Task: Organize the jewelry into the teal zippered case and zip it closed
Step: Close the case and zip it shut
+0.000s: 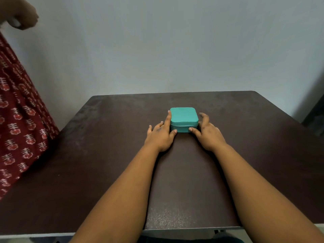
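Note:
A small square teal zippered case lies closed on the dark brown table, a little beyond the middle. My left hand rests against its left side, index finger stretched along that side and thumb on the front left corner. My right hand is at its right side, thumb touching the front right corner by the zipper line, fingers spread and slightly blurred. No jewelry is visible outside the case.
Another person in a red patterned dress stands at the table's left edge, one hand raised at the top left. A plain grey wall runs behind the table. A dark object sits at the far right.

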